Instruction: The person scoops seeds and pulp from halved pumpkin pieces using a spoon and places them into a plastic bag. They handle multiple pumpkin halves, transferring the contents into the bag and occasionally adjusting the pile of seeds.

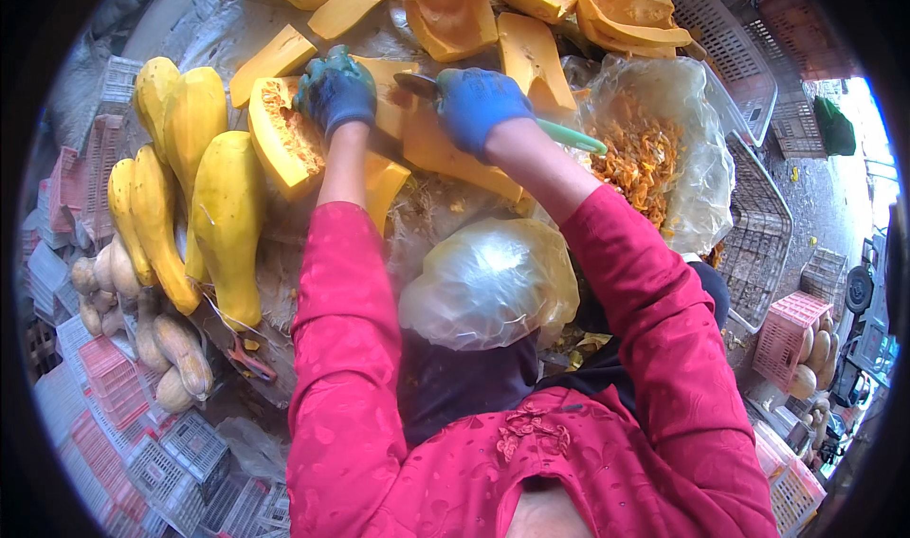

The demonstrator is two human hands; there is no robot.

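My left hand (337, 91), in a blue work glove, rests its fingers on a cut pumpkin half (274, 136) whose stringy, seedy pulp faces up. To its right my right hand (478, 108), also gloved in blue, is closed around a metal-bladed tool with a green handle (572, 137); the dark blade tip points left toward my left hand. Beneath and beside the hands lie more orange pumpkin pieces (455, 150). Scooped-out pumpkin halves (452, 22) lie beyond them. Scraped pulp (640, 157) fills a clear plastic bag (704, 182) at the right.
Peeled whole pumpkins (227, 218) stand at the left, with unpeeled squashes (170, 353) lower down. A red-handled tool (249, 360) lies by the work surface's edge. A plastic bag covers my knee (498, 282). Plastic crates (757, 232) stand at the right and lower left.
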